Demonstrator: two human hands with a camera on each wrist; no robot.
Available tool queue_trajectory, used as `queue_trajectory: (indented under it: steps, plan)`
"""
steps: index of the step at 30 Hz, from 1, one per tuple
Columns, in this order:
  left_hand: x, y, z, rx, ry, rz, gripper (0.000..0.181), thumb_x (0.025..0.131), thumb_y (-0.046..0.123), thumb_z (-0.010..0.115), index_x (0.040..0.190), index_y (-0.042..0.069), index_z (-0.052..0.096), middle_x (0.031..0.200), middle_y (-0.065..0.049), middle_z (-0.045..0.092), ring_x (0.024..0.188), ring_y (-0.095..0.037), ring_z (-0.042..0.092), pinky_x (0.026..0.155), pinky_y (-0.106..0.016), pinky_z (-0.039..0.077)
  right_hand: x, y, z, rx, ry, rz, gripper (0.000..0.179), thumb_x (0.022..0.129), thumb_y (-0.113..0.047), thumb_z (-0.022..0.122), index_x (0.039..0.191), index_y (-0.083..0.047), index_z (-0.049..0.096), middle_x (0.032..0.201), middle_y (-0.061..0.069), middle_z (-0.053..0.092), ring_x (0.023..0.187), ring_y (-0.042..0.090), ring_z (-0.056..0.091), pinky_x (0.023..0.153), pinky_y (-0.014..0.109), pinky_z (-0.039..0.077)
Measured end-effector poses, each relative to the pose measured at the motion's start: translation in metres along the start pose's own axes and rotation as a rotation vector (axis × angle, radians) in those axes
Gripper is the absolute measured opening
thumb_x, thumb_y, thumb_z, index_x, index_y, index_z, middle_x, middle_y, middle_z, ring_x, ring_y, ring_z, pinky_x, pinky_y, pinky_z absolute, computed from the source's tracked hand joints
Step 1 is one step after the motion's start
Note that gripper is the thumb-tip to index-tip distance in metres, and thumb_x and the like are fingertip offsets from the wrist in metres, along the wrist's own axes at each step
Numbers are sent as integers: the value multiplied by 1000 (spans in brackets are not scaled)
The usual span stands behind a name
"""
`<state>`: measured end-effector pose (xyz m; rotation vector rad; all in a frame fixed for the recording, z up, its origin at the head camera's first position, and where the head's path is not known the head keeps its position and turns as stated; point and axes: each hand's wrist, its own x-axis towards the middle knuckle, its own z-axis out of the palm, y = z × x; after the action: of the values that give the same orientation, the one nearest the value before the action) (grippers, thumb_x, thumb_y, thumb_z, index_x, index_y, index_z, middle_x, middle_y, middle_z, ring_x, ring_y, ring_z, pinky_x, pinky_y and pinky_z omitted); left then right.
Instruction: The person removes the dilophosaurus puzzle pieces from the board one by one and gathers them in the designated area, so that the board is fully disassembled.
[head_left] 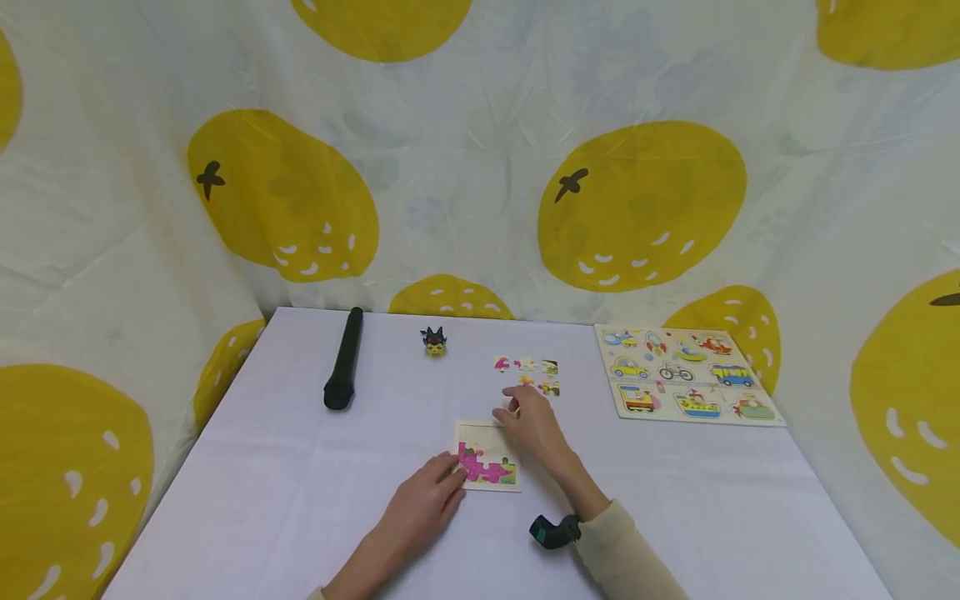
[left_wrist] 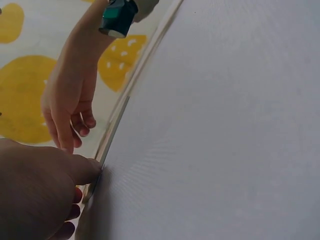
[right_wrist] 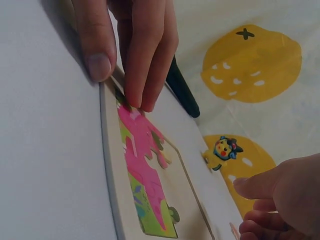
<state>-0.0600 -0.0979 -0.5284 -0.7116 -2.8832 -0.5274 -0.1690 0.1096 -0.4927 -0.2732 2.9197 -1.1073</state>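
Note:
A small wooden jigsaw tray [head_left: 491,435] lies near the front middle, its lower part filled with pink and green pieces [right_wrist: 145,160]. My left hand [head_left: 427,500] grips the tray's near-left corner; in the right wrist view its thumb [right_wrist: 99,67] lies against the outer edge and its fingers come down over the frame. Above the tray's right side is my right hand [head_left: 536,423], fingers loosely bent, with no piece visible in them. Just past its fingertips lie several loose jigsaw pieces [head_left: 527,365], one partly hidden by the hand.
A black microphone [head_left: 345,358] lies at the back left, with a small yellow-and-dark figurine [head_left: 434,342] to its right. At the back right rests a wooden vehicle puzzle board [head_left: 667,396]. A dark wrist camera [head_left: 553,532] sits on the right wrist. A fruit-print curtain [head_left: 465,192] hangs behind.

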Motion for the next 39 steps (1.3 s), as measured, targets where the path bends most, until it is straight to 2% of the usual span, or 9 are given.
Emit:
queue_trajectory:
  steps: [4, 11, 22, 27, 34, 39]
  plan:
    - [-1, -1, 1, 11, 12, 27, 34, 96, 28, 68, 126, 12, 70, 133, -7, 63, 126, -24, 60, 104, -40, 53, -8, -3, 6, 8, -39, -4, 44, 91, -26, 74, 127, -3, 65, 91, 4, 60, 79, 15, 52, 69, 24, 46]
    - [-1, -3, 6, 61, 122, 106, 28, 91, 23, 74, 117, 13, 74, 123, -5, 66, 117, -21, 64, 98, -35, 56, -18, -6, 16, 0, -92, -70, 43, 90, -27, 75, 125, -3, 67, 91, 2, 59, 76, 13, 50, 64, 20, 43]
    - [-1, -8, 13, 62, 216, 155, 24, 87, 18, 78, 111, 13, 76, 117, -4, 67, 113, -19, 66, 93, -33, 58, -27, -12, 27, -55, -150, -161, 34, 88, -27, 76, 113, -4, 73, 86, 1, 56, 74, 11, 47, 62, 20, 41]
    - [-1, -9, 15, 54, 265, 181, 25, 84, 17, 81, 108, 12, 77, 114, -5, 67, 110, -20, 66, 91, -33, 59, -30, -14, 29, -75, -155, -171, 30, 87, -28, 78, 107, -6, 76, 86, 0, 57, 74, 10, 47, 63, 20, 41]
    - [0, -10, 15, 51, 268, 189, 25, 84, 16, 80, 108, 12, 77, 115, -5, 67, 110, -20, 66, 91, -33, 59, -32, -15, 32, -96, -161, -183, 24, 86, -26, 79, 101, -7, 77, 87, 1, 59, 74, 10, 50, 66, 21, 46]
    - [-1, -9, 15, 51, 262, 178, 25, 84, 16, 80, 109, 12, 77, 115, -5, 67, 111, -20, 66, 91, -33, 59, -32, -16, 32, -96, -186, -157, 23, 88, -25, 78, 102, -7, 75, 88, 0, 59, 76, 10, 52, 68, 22, 49]
